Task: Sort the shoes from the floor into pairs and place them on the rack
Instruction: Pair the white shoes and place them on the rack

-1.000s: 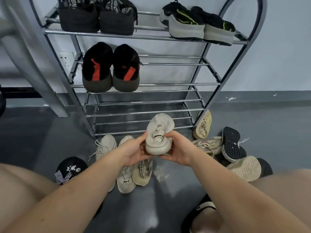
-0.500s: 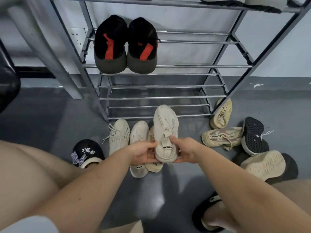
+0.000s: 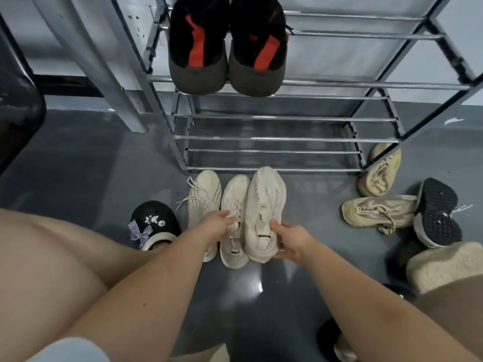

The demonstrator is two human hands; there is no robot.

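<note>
I count three cream shoes side by side on the floor just in front of the rack. The right hand grips the rightmost cream shoe at its heel end, fingers curled round the side. The left hand has its fingers pinched on the laces of the middle cream shoe, which touches the held one. The third, a laced cream shoe, lies just left of it, partly under the left wrist.

On the rack: one pair, two black shoes with red stripes, on the upper shelf in view. I see nothing on the lowest shelf.

Right of the rack, loose on the floor: one yellowish shoe against the rack's foot, one beige lettered shoe, one black shoe sole-up, one cream sole at the frame edge.

Left of the cream three: one black clog with a checked bow.
</note>
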